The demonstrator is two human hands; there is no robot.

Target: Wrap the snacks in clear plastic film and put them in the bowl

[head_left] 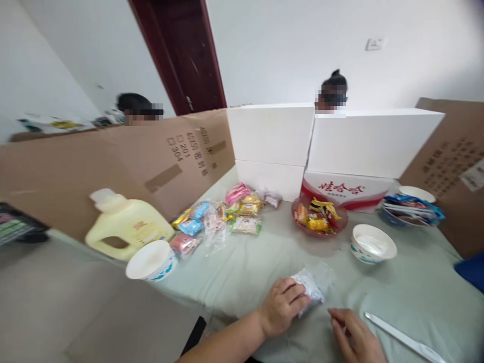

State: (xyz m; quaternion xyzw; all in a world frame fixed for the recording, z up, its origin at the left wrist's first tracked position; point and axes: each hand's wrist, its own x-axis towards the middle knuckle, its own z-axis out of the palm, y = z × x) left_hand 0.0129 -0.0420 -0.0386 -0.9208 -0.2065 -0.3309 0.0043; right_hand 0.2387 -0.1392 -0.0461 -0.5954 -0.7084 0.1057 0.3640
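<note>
The brown cardboard wall [181, 151] on the left carries the printed numbers 201 and 304 beside small checkboxes, while the red and white box [346, 194] shows three red Chinese characters, 娃哈哈.

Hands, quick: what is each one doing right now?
Left hand: closed on a clear snack packet.
Right hand: empty, fingers loosely curled, resting on the tablecloth beside the packet.

Right hand [355, 339] cut by edge
</note>
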